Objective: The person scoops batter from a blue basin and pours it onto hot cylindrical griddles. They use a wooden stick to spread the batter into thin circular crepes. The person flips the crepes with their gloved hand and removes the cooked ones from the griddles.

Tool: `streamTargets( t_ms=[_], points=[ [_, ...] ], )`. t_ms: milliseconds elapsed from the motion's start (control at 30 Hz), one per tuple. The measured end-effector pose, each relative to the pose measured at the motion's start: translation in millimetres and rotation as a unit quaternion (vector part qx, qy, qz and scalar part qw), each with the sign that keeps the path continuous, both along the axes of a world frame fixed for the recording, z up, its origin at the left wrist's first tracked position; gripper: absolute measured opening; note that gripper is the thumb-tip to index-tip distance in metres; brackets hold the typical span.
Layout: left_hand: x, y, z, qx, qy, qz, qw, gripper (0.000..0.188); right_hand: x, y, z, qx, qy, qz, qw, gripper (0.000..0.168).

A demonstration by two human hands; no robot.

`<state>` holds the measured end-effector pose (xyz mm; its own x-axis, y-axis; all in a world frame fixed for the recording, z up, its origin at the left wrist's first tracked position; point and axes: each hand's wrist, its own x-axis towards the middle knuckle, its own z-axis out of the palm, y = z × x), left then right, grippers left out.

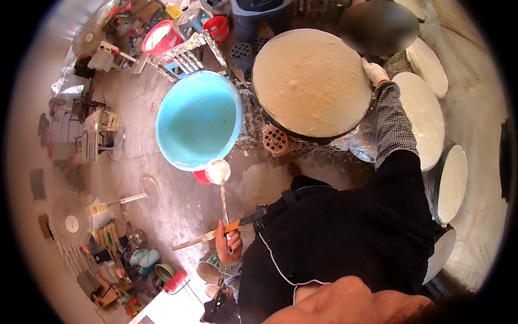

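My left hand (229, 243) grips a ladle (218, 171) and a long flat spatula (194, 241) together. The ladle's pale, batter-smeared bowl is just in front of the rim of a large light-blue basin (166, 133). The spatula has an orange and black handle, and its crusted blade points left. My right hand (374, 72), in a white glove, is at the right edge of a large, thin round flatbread (311, 83). Whether its fingers pinch that edge is unclear. The flatbread covers a round dark griddle (315, 140). Greenish shade or liquid shows inside the basin.
Several pale round sheets, among them a broad one (419, 121), stand along the right. A perforated briquette (276, 138) sits below the griddle. Behind the basin are a crusted chair (184, 52) and a red bucket (162, 38). Pedestal fans (72, 223) stand left. A blurred patch hides the upper right.
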<state>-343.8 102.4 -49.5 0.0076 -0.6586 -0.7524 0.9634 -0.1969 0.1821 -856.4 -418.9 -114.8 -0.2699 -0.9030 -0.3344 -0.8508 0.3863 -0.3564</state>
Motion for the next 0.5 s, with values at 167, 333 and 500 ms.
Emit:
streamTargets(
  t_ms=[167,333,500],
  points=[
    [-9.8,-2.8,8.3,-0.01,-0.009,0.009,1.0,0.041,-5.6,-5.2,-8.5,-0.012,-0.078,-0.054,0.995,0.089],
    [-7.0,-16.5,11.5,-0.012,-0.007,0.008,1.0,0.04,-3.2,1.4,11.5,-0.013,-0.093,-0.067,0.993,0.087],
    [-4.9,-22.5,12.6,-0.018,-0.011,-0.01,1.0,0.039,4.9,11.5,39.2,-0.058,-0.136,-0.089,0.985,0.084]
  ],
)
